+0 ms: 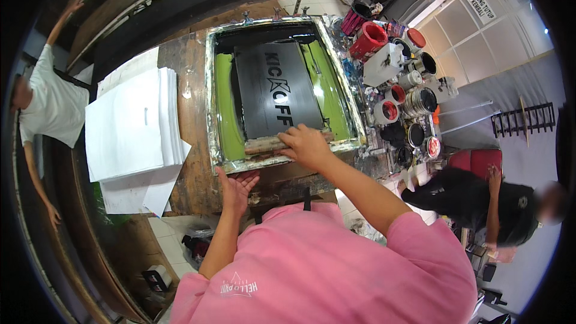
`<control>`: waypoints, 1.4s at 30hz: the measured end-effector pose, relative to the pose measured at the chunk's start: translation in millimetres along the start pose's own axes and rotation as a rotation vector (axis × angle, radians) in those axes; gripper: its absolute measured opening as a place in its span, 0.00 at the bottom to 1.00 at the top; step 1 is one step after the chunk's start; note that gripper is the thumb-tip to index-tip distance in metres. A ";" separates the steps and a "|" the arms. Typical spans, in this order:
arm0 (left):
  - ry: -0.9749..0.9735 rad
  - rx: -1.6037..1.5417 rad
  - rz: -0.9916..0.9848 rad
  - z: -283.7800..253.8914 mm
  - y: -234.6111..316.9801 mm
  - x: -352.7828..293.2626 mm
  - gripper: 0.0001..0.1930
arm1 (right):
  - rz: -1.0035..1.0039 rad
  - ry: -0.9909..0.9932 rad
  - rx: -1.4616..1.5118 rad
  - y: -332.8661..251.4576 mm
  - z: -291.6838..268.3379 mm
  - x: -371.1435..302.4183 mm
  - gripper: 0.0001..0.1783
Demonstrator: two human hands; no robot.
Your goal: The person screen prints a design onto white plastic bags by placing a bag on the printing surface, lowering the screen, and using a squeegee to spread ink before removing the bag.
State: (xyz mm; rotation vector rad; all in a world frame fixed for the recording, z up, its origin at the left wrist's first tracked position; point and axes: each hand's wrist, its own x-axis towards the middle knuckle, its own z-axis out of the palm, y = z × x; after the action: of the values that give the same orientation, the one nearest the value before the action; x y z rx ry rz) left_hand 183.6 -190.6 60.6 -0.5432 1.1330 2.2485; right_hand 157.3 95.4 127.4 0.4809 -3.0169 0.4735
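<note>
Squeegee (259, 145) fills the right hand (307, 147), the left hand (237, 186) spreads wide, and a white tub (379, 112) is red inside.

Wooden squeegee (259, 146) across green-sided printing screen (225, 96)

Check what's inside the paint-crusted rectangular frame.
Bright green strips flank a dark grey centre panel with black lettering; the bare right hand grips a stained wooden bar across its near end. Anything beneath these is covered, unseen.
</note>
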 end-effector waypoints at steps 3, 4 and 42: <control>0.103 -0.111 -0.073 3.9 -5.4 1.0 0.65 | 0.031 0.003 0.015 7.5 7.9 8.8 0.21; 0.136 -0.131 -0.064 8.4 -7.7 0.2 0.67 | 0.025 0.026 0.039 9.3 8.1 9.8 0.22; 0.280 -0.065 -0.192 13.1 -12.2 9.4 0.73 | -0.042 -0.194 0.081 167.4 6.9 256.4 0.32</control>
State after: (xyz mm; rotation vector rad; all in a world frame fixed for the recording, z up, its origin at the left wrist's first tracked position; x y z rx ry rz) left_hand 182.8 -171.2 55.3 -0.9756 1.0901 2.0933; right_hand -138.5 168.8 96.9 0.6294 -3.1740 0.5800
